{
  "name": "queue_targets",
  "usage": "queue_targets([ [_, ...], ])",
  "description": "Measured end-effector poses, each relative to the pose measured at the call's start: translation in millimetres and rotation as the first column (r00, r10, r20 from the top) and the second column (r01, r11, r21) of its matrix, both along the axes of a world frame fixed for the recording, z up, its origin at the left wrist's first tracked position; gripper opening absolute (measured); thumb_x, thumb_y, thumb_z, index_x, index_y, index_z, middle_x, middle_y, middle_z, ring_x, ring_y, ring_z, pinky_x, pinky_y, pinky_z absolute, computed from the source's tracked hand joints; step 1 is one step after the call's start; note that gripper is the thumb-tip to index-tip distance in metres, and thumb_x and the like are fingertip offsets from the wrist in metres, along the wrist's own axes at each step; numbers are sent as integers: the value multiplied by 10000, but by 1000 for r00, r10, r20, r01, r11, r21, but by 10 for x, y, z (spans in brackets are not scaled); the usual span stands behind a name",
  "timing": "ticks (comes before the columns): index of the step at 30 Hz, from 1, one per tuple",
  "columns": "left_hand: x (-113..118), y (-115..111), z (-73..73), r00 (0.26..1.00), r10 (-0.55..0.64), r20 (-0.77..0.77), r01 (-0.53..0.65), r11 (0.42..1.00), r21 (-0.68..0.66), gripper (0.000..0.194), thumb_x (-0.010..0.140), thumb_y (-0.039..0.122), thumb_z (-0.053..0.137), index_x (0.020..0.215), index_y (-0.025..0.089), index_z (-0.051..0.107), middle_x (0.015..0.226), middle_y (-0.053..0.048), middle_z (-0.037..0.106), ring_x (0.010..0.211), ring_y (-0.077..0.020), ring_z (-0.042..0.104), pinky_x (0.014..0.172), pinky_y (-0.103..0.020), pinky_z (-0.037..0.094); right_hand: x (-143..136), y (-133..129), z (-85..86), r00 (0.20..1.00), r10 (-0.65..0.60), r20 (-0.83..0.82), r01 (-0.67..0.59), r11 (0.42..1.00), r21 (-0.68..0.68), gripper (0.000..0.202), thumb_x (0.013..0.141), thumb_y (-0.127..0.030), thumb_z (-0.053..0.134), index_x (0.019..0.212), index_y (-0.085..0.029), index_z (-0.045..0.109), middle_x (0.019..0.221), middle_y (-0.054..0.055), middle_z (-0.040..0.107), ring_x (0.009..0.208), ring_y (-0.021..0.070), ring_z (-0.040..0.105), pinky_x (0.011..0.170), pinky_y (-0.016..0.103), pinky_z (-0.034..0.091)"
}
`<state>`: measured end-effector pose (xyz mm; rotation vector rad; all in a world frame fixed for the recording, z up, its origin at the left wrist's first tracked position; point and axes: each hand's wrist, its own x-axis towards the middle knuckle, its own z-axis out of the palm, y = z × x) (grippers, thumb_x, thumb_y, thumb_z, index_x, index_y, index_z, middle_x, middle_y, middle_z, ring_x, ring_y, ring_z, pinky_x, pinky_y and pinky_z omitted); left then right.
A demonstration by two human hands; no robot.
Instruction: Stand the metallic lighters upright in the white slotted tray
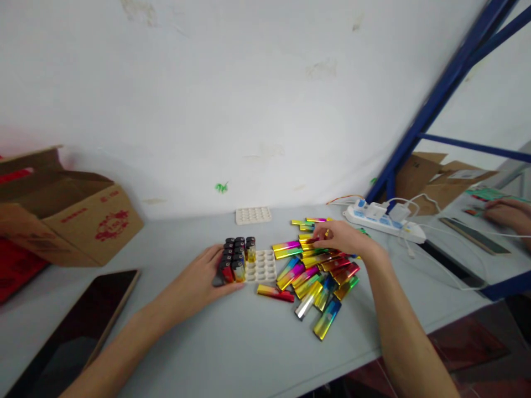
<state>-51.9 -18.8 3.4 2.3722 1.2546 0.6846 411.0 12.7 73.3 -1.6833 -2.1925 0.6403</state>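
An off-white tray of round-cornered wells [261, 266] lies on the grey table, its left columns filled with several upright, black-topped lighters [238, 257]. My left hand [205, 276] wraps round the tray's left end, thumb along the front edge and fingers behind. To the right spreads a loose pile of shiny, multicoloured lighters [307, 276]. Over the back of that pile, my right hand [338, 237] has thumb and fingers pinched at what looks like a dark red lighter, partly hidden by the fingers. One yellow-and-red lighter [276, 293] lies just in front of the tray.
Another off-white tray [253, 215] lies by the wall. An open cardboard box [83, 215] and a dark tablet-like slab [78, 326] are at left. A white power strip [384, 221] with cables sits at right, beside a blue metal frame [431, 110]. Beyond it shows another person's hand [508, 213].
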Motion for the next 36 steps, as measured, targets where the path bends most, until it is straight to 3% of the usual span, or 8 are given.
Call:
queue_targets([
  [4, 1, -6, -3, 1000, 6, 8, -6, 1000, -4, 706, 1013, 707, 950, 1587, 313, 836, 1675, -185, 855, 1575, -520, 812, 1442, -725, 626, 3, 2, -42, 999, 11, -52, -13, 999, -31, 38, 929, -261, 954, 957, -282, 966, 912, 30, 925, 806, 255, 800, 747, 342, 577],
  [9, -1, 4, -13, 1000, 4, 14, -5, 1000, 8, 721, 1007, 745, 952, 1568, 308, 836, 1656, -187, 859, 1539, -517, 829, 1420, -723, 648, -105, 23, -65, 998, 19, -52, -20, 1000, -18, 53, 896, -266, 998, 890, -283, 948, 871, 24, 910, 785, 261, 814, 775, 350, 601],
  [14, -11, 5, -12, 1000, 13, 1, -13, 1000, 3, 709, 1013, 726, 958, 1581, 321, 830, 1692, -168, 850, 1587, -507, 812, 1436, -705, 638, -132, 42, -31, 999, -38, 15, 35, 985, 169, 19, 1045, -257, 956, 1039, -239, 957, 989, 81, 938, 897, 276, 847, 892, 372, 630],
  [16, -10, -1, -8, 1000, 16, -2, -16, 1000, -1, 726, 1009, 720, 959, 1592, 306, 829, 1711, -182, 840, 1600, -517, 805, 1442, -704, 632, -105, 59, -39, 997, -54, 50, 42, 978, 206, 43, 1034, -205, 967, 1064, -234, 964, 1063, 105, 958, 951, 288, 868, 935, 380, 641],
  [19, -15, -1, -15, 1000, 15, -7, -15, 1000, -13, 746, 1005, 730, 950, 1603, 301, 827, 1722, -194, 833, 1610, -525, 797, 1451, -707, 622, -81, 96, -85, 994, -43, 96, 30, 990, 138, 140, 981, -113, 966, 1026, -246, 972, 1062, 93, 971, 963, 297, 895, 917, 369, 650],
  [23, -38, 15, -46, 1000, 4, -3, -4, 1000, -4, 756, 1025, 735, 944, 1639, 312, 821, 1751, -191, 819, 1636, -520, 780, 1465, -721, 606, -154, 137, -182, 992, -62, 106, 48, 991, 127, 143, 979, -112, 987, 1000, -250, 955, 1034, 79, 967, 955, 292, 897, 875, 355, 642],
  [30, -35, 16, -30, 1000, 1, 10, -1, 1000, -1, 773, 1023, 756, 964, 1640, 310, 835, 1736, -196, 830, 1622, -513, 795, 1459, -708, 618, -427, 124, -322, 987, -4, 159, -26, 983, 183, 89, 1114, -136, 921, 1102, -214, 880, 1155, 116, 932, 1079, 295, 865, 984, 382, 623],
  [36, -34, 9, -26, 1000, -5, 14, 5, 1000, -1, 735, 1020, 717, 974, 1620, 313, 843, 1733, -199, 829, 1630, -518, 787, 1461, -732, 609, -549, 110, -341, 994, -17, 111, -14, 963, 269, 219, 1298, -194, 621, 1164, -218, 792, 1263, 173, 898, 1188, 314, 834, 1097, 415, 603],
])
